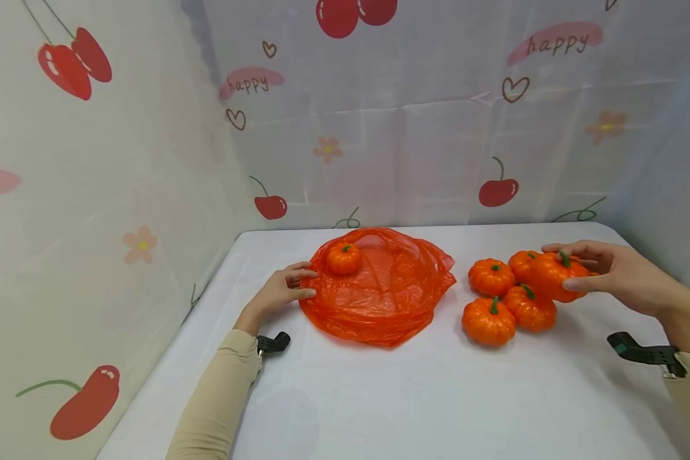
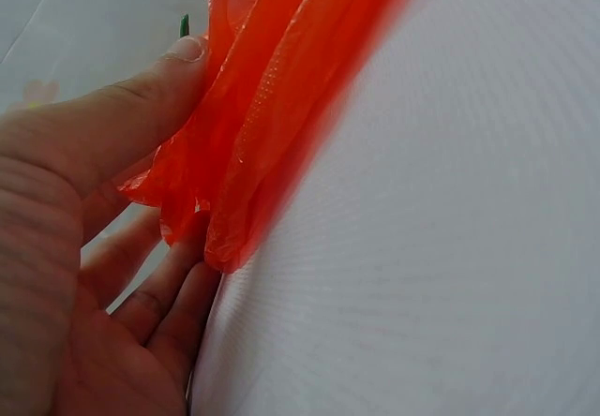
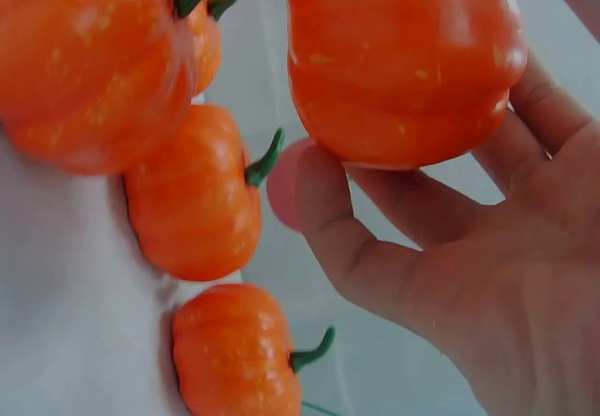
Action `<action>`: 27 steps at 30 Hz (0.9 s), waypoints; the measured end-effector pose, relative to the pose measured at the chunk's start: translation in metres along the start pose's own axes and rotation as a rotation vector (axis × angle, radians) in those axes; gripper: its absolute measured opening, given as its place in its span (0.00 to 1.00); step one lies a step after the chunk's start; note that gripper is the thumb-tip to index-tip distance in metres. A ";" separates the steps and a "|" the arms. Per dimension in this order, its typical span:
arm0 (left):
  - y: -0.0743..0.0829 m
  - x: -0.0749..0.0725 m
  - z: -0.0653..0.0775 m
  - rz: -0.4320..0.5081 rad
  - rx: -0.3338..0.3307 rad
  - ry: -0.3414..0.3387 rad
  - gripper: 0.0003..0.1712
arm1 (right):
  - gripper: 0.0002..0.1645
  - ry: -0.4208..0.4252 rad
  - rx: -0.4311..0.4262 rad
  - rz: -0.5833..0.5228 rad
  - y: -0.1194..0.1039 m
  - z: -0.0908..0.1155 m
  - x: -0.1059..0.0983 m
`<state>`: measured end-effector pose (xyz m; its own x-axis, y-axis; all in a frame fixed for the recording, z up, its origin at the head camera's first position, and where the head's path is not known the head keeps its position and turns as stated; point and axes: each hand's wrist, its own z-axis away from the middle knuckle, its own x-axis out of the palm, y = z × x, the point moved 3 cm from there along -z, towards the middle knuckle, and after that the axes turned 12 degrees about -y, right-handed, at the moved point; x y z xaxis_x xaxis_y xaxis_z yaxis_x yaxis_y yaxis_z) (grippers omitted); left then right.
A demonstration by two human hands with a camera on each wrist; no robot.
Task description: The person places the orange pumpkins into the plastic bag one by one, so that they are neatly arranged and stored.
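In the head view an orange-red plastic bag [image 1: 393, 300] lies spread on the table, with one small pumpkin [image 1: 344, 259] at its left part. My left hand [image 1: 278, 292] holds the bag's left edge; the left wrist view shows the thin plastic [image 2: 239, 144] between thumb and fingers. On the right, my right hand [image 1: 629, 276] grips a shiny orange pumpkin [image 1: 554, 278] with a green stem, thumb on the near side. The right wrist view shows this held pumpkin [image 3: 403, 69] up off the table, beside the others.
Several more pumpkins sit in a group right of the bag: one at front [image 1: 489, 321], one behind it [image 1: 491, 277], another [image 1: 530, 308] close under the held one. A white cloth covers the table [image 1: 379, 402]. Printed curtains [image 1: 402, 140] stand at the back and sides.
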<state>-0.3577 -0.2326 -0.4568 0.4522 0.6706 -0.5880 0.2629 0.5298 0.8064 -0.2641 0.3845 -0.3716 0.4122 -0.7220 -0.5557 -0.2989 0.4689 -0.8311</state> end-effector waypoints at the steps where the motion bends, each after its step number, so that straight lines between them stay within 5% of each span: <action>1: 0.000 0.000 0.000 0.000 0.004 -0.001 0.28 | 0.21 0.002 0.004 -0.004 -0.002 -0.002 0.001; 10: 0.000 0.003 -0.001 0.020 0.009 0.006 0.28 | 0.22 -0.011 0.003 -0.041 -0.021 -0.018 0.010; 18: 0.001 0.004 0.000 0.017 0.000 0.001 0.29 | 0.20 -0.103 -0.074 -0.096 -0.039 -0.043 0.024; 27: 0.000 0.001 -0.001 0.004 0.002 0.002 0.28 | 0.29 -0.103 0.062 -0.079 -0.061 -0.070 0.036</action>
<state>-0.3576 -0.2313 -0.4576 0.4516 0.6735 -0.5852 0.2631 0.5262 0.8086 -0.2907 0.2941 -0.3392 0.5195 -0.7034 -0.4851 -0.2094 0.4455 -0.8704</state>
